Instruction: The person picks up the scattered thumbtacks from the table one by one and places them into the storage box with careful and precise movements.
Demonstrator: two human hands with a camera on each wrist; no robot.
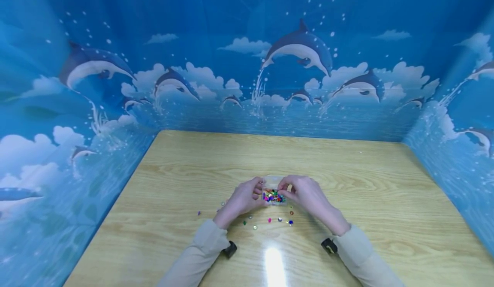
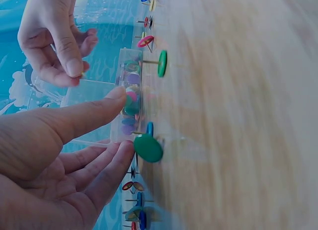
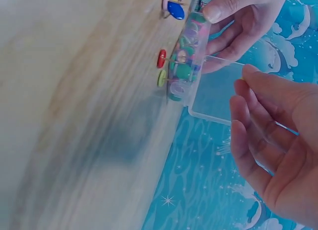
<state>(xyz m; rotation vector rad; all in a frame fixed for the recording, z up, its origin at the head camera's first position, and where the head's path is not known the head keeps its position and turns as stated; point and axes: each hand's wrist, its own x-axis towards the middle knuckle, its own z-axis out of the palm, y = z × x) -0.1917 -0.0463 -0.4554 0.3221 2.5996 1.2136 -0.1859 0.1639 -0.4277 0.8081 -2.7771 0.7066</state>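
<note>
A small clear plastic box (image 2: 130, 53) full of colourful thumbtacks (image 1: 274, 197) sits on the table, its clear lid (image 3: 211, 96) tipped back. My left hand (image 1: 244, 197) holds the box at its left end, thumb against the near wall and fingers around the side. Over the box's right side, my right hand (image 1: 306, 192) pinches something tiny between thumb and forefinger. Only a yellowish speck of it shows, likely a thumbtack; the fingertips hide the rest. In the left wrist view, a green thumbtack (image 2: 148, 148) lies close to the left fingertips.
Loose thumbtacks lie scattered on the wooden table (image 1: 347, 162) in front of the box, among them a pink thumbtack (image 1: 269, 220), a blue thumbtack (image 1: 291, 222) and a purple thumbtack (image 1: 198, 212). Blue dolphin-printed sheets (image 1: 231, 29) enclose the table's back and sides.
</note>
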